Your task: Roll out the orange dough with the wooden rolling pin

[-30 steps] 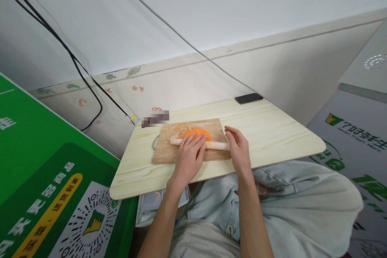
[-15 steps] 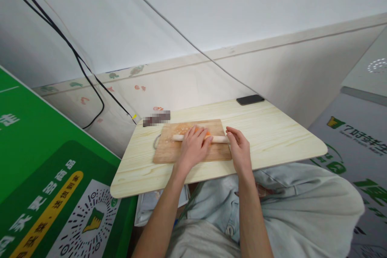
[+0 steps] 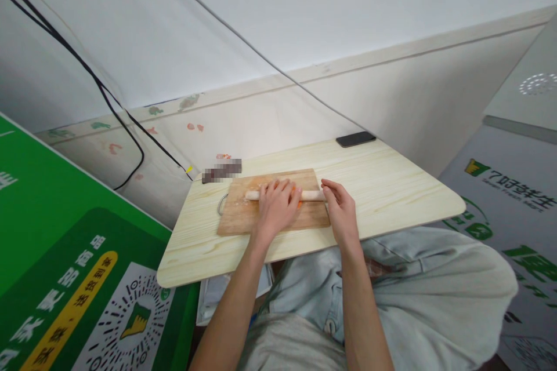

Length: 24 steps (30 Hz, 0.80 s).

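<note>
A pale wooden rolling pin (image 3: 312,195) lies across a wooden cutting board (image 3: 239,223). Under it is a piece of orange dough (image 3: 300,204), mostly covered by my left hand (image 3: 278,206). That hand rests over the pin with its fingers stretched forward and the thumb towards the right. My right hand (image 3: 342,208) is closed around the pin's right end, just beyond the board's right edge. White flour-like specks show on the board near the pin's left end.
The board lies on a light wood-grain table (image 3: 391,185). A black phone (image 3: 355,139) is at the back edge, and a blurred-out dark item (image 3: 221,171) sits at the back left. Cables (image 3: 134,122) hang along the wall. A green panel (image 3: 87,197) stands at the left.
The pin has shifted slightly towards the back of the board under my left hand. Orange dough now shows on the near side of the pin. The camera view has moved a little.
</note>
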{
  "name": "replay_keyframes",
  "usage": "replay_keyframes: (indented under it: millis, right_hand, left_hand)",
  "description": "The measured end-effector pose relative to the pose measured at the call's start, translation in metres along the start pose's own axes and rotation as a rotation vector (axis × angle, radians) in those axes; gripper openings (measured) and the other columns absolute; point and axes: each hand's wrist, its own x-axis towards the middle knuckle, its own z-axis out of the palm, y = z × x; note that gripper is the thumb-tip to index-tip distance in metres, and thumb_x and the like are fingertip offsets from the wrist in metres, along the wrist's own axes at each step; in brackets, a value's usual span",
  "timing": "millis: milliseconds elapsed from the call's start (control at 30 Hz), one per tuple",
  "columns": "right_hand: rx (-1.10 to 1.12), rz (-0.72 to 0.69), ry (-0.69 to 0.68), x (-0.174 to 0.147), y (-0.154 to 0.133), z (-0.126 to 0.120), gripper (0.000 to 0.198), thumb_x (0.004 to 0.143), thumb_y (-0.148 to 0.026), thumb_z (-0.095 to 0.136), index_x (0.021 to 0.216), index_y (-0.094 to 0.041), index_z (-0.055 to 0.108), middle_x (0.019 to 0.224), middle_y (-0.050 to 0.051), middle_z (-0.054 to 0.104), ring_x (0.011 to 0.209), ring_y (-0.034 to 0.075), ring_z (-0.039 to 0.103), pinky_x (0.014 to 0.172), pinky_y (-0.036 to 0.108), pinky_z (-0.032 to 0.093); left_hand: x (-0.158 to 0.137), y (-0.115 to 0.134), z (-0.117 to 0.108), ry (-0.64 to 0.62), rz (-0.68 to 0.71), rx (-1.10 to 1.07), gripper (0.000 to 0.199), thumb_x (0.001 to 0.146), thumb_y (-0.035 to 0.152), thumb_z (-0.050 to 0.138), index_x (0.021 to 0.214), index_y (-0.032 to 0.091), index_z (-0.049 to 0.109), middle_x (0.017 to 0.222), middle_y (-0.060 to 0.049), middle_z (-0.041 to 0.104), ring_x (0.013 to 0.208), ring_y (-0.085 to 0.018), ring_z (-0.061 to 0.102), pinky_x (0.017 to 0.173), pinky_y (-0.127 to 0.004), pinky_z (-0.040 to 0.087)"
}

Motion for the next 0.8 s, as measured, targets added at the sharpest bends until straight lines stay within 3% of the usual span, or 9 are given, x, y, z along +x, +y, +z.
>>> replay_keyframes:
  millis: [367,800]
  right_hand:
    - [-0.002,0.011,-0.001,-0.001,-0.003,-0.001,0.035,0.090,-0.048,0.070,0.113,-0.023,0.079,0.126,0.011,0.080,0.117,0.029,0.073,0.109,0.049,0.057]
    - [0.003,0.010,-0.001,0.000,-0.001,-0.001,0.034,0.090,-0.048,0.071,0.112,-0.024,0.080,0.124,0.010,0.081,0.118,0.030,0.073,0.109,0.049,0.057]
  left_hand:
    - [-0.038,0.001,0.010,0.167,0.038,-0.024,0.037,0.114,0.043,0.047,0.140,0.027,0.068,0.150,-0.009,0.070,0.136,-0.031,0.060,0.120,-0.056,0.039]
    - [-0.042,0.002,0.011,0.210,0.046,-0.029,0.035,0.112,0.041,0.052,0.137,0.025,0.069,0.144,-0.010,0.074,0.132,-0.031,0.063,0.119,-0.056,0.040]
